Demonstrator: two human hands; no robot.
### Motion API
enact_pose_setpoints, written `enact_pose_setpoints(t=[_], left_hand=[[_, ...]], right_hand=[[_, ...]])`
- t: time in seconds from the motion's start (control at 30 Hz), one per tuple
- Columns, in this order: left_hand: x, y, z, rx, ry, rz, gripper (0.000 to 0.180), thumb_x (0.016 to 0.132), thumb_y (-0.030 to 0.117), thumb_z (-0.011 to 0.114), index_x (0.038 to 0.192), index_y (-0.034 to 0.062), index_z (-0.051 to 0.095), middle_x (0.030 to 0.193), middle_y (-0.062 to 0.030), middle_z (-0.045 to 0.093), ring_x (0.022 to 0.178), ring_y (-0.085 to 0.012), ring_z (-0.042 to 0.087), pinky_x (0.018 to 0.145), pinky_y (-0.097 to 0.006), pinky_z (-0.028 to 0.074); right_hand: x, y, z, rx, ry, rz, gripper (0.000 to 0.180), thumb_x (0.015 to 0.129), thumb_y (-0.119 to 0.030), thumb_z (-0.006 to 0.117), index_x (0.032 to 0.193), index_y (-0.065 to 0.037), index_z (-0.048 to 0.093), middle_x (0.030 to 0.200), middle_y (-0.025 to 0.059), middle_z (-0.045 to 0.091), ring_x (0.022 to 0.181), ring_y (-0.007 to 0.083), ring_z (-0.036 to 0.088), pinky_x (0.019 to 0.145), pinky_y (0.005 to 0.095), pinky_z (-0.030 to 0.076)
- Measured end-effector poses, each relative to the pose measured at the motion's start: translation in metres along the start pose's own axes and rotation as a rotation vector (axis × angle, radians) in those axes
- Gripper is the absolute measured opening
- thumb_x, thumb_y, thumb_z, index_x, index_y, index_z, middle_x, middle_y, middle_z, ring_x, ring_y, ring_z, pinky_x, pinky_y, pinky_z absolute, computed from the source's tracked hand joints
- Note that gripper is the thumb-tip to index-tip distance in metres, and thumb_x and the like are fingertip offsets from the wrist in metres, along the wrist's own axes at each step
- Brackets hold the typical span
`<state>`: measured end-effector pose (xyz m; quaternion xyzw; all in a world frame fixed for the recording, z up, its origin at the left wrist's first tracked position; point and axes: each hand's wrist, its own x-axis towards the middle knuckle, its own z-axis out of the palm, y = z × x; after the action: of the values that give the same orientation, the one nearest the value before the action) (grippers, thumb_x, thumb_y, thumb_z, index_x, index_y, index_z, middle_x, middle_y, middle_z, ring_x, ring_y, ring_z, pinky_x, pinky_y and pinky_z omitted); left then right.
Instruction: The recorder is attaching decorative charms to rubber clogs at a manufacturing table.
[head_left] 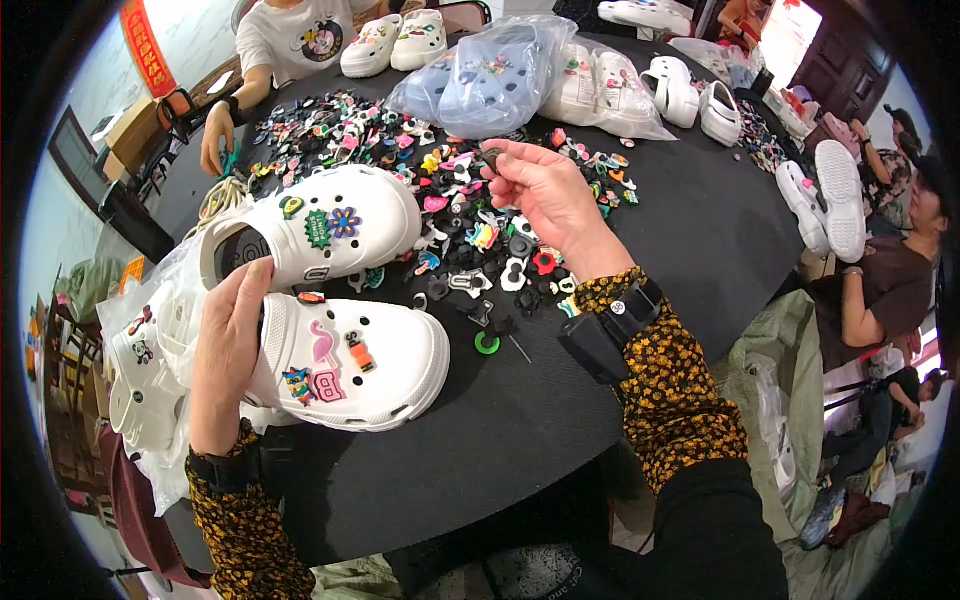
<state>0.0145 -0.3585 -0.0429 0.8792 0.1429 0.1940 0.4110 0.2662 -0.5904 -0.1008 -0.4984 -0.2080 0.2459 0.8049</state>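
My left hand (228,345) is closed on a pair of white clogs at the left, its thumb over the edge where the two meet. The near clog (405,345) carries a flamingo charm (323,344), a pink letter charm (327,387) and a few others. On the far clog (390,215) are a blue flower charm (344,222), a green spiky one and an avocado-like one. Beyond the clogs, my right hand (545,195) is raised over a heap of loose shoe charms (480,235), pinching a small dark charm (491,158) whose shape is unclear.
Bagged blue clogs (490,85) and bagged white clogs (605,90) lie at the back. More white clogs (840,200) stand at the right edge. Wrapped clogs (145,390) pile up at the left. A co-worker's hand (217,138) works across the black table (520,440).
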Motion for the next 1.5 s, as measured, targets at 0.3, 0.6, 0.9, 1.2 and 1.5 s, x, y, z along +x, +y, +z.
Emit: enact_pose_setpoints(t=[0.3, 0.6, 0.9, 1.2, 1.5], left_hand=[[0.000, -0.002, 0.000, -0.009, 0.025, 0.003, 0.041, 0.099, 0.030, 0.043, 0.104, -0.0074, 0.059, 0.085, -0.0050, 0.062, 0.080, -0.0104, 0.054, 0.074, -0.024, 0.043], [0.001, -0.005, 0.001, -0.042, 0.026, 0.014, 0.036, 0.098, 0.025, 0.046, 0.102, -0.0085, 0.059, 0.079, -0.0026, 0.059, 0.077, -0.0090, 0.050, 0.071, -0.025, 0.042], [0.000, -0.006, 0.000, -0.061, 0.021, 0.022, 0.037, 0.099, 0.026, 0.045, 0.104, -0.0073, 0.060, 0.082, -0.0014, 0.061, 0.078, -0.0075, 0.051, 0.071, -0.024, 0.042], [0.002, -0.017, -0.001, -0.065, 0.023, -0.008, 0.039, 0.099, 0.028, 0.045, 0.104, -0.0078, 0.059, 0.084, -0.0016, 0.061, 0.081, -0.0079, 0.050, 0.073, -0.024, 0.041], [0.002, -0.008, -0.001, -0.019, 0.006, 0.002, 0.038, 0.098, 0.028, 0.046, 0.102, -0.0081, 0.059, 0.082, -0.0020, 0.060, 0.079, -0.0080, 0.050, 0.072, -0.023, 0.041]], right_hand=[[-0.006, -0.001, 0.012, -0.168, 0.081, -0.076, 0.032, 0.085, -0.005, 0.058, 0.117, 0.000, 0.056, 0.092, 0.0103, 0.066, 0.069, 0.0133, 0.063, 0.059, 0.0255, 0.050], [-0.007, 0.004, 0.012, -0.273, 0.074, -0.079, 0.027, 0.082, -0.005, 0.056, 0.108, -0.003, 0.062, 0.082, 0.0044, 0.065, 0.064, 0.0087, 0.059, 0.057, 0.0228, 0.049], [-0.001, 0.011, 0.012, -0.342, 0.215, -0.156, 0.023, 0.087, -0.010, 0.057, 0.109, -0.003, 0.061, 0.089, 0.0027, 0.064, 0.066, 0.0049, 0.055, 0.059, 0.0206, 0.047], [-0.002, 0.028, 0.018, -1.006, 0.025, -0.433, 0.013, 0.083, -0.005, 0.060, 0.092, -0.001, 0.069, 0.087, 0.0073, 0.068, 0.079, 0.0117, 0.063, 0.071, 0.0248, 0.049], [-0.005, 0.039, 0.010, -1.555, -0.133, -0.863, 0.027, 0.075, -0.005, 0.062, 0.101, -0.008, 0.066, 0.104, 0.0066, 0.063, 0.100, 0.0259, 0.055, 0.090, 0.0402, 0.040]])
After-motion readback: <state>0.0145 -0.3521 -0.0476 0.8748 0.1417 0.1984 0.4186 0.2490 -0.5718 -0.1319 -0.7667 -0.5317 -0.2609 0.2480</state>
